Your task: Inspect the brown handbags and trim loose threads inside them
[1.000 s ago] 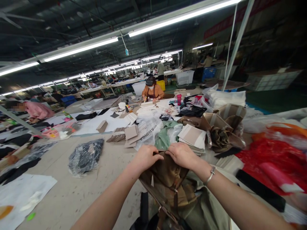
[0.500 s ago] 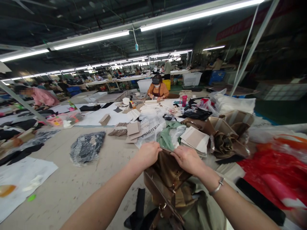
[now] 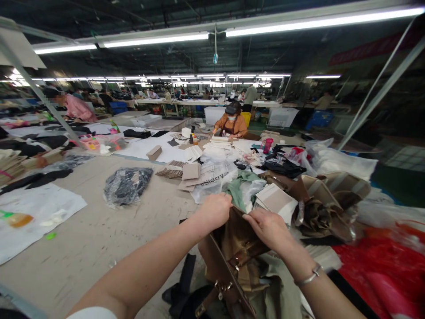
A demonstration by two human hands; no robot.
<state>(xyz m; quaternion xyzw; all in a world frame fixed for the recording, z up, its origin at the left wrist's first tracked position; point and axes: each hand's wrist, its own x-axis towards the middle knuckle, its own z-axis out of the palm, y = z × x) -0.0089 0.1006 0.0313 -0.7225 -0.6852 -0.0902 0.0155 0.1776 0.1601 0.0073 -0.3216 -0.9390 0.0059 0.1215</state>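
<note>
A brown handbag with metal rings and clasps hangs below both hands, its upper edge stretched between them. My left hand is closed on that edge at the left. On the right, my right hand pinches the same edge between thumb and fingers, a metal bangle on its wrist. Olive-green fabric lies under and beside the bag. Black strap-like pieces rest left of it. Just beyond my hands are green cloth and a stack of beige panels.
Plastic-wrapped dark material lies on the table to the left. More brown bag pieces and red plastic crowd the right side. Across the table sits a person in an orange top. A slanted metal pole rises at right.
The view has tilted and turned slightly left, so the surroundings appear shifted right. Both hands keep hold of the handbag's edge, which sits a little lower toward the right hand.
</note>
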